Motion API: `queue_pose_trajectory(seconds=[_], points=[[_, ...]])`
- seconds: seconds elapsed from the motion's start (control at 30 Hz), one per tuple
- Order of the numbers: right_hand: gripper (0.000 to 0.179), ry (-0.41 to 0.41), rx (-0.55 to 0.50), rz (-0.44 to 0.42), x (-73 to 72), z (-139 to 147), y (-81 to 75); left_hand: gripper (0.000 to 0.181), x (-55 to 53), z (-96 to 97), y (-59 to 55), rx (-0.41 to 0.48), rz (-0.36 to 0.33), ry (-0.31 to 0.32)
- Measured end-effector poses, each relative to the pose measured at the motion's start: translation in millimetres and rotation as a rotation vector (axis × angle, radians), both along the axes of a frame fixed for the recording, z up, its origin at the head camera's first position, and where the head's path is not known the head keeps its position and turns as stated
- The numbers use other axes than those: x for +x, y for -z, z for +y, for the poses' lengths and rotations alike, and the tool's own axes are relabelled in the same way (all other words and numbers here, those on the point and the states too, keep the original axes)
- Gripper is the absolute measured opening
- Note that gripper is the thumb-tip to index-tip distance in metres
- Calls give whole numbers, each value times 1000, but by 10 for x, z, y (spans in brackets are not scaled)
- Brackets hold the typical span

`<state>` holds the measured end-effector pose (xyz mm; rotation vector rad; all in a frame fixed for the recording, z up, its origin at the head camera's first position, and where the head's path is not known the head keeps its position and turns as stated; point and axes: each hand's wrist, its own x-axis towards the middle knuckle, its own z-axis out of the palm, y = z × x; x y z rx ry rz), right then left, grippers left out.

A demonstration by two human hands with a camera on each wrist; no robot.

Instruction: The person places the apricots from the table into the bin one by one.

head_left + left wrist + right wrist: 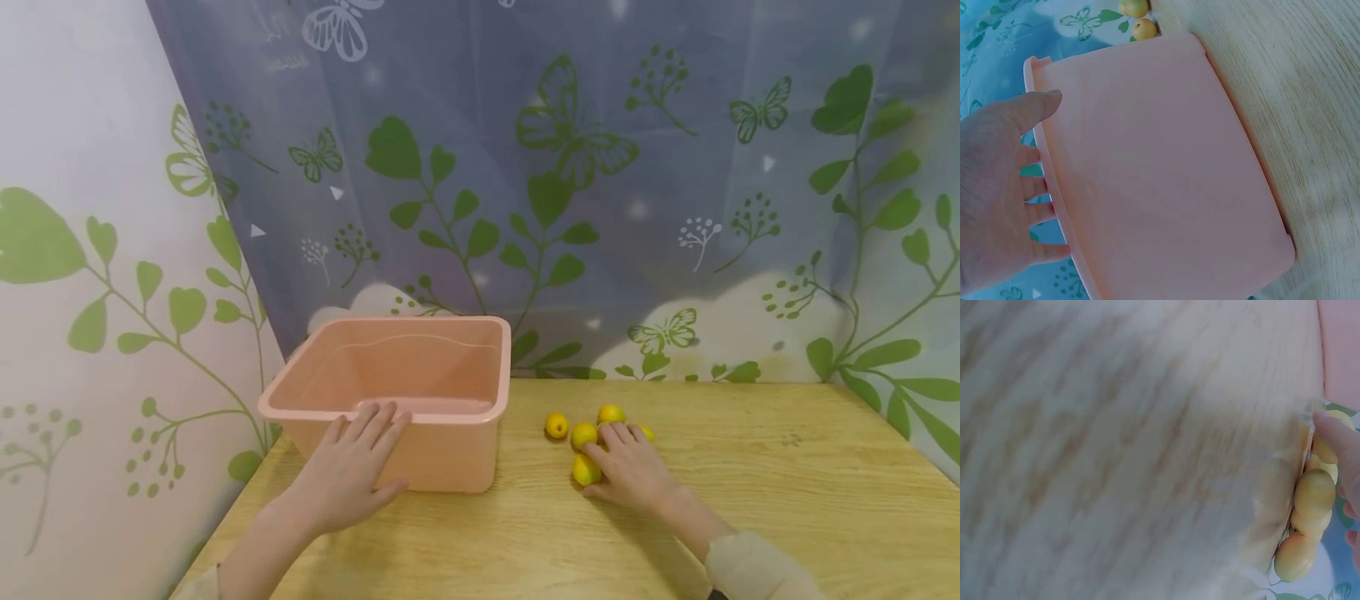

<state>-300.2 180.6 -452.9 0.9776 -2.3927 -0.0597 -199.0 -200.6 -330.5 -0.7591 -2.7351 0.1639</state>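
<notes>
A pink plastic bin (450,454) stands on the table at left of centre in the head view, its inside bare where visible. My left hand (348,471) rests at its near rim, with straight fingers reaching over the edge. In the left wrist view, the thumb (1044,107) lies apart from those fingers, on the outer side. Right of the bin is a cluster of small, round yellow fruits (584,435). My right hand (637,471) reaches over them, fingers loosely bent and touching or nearly touching several. One fruit (556,426) sits slightly apart, towards the bin. The right palm's underside is hidden.
The light wooden table (787,475) extends right of the fruits and towards me. Behind it hangs a blue cloth (465,250) printed with leaves and butterflies. A pale leaf-patterned cloth (97,350) bounds the left side.
</notes>
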Motion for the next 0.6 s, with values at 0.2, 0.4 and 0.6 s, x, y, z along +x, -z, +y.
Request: queue_pose_trajectory(seconds=[0.2, 0.4, 0.6], points=[[51, -15, -63, 30, 0, -14, 14, 75, -4, -1, 10, 9, -4, 7], [51, -12, -72, 39, 22, -28, -40, 75, 1, 7, 3, 11, -14, 1], [51, -19, -61, 42, 37, -41, -109, 75, -4, 3, 4, 3, -3, 0]])
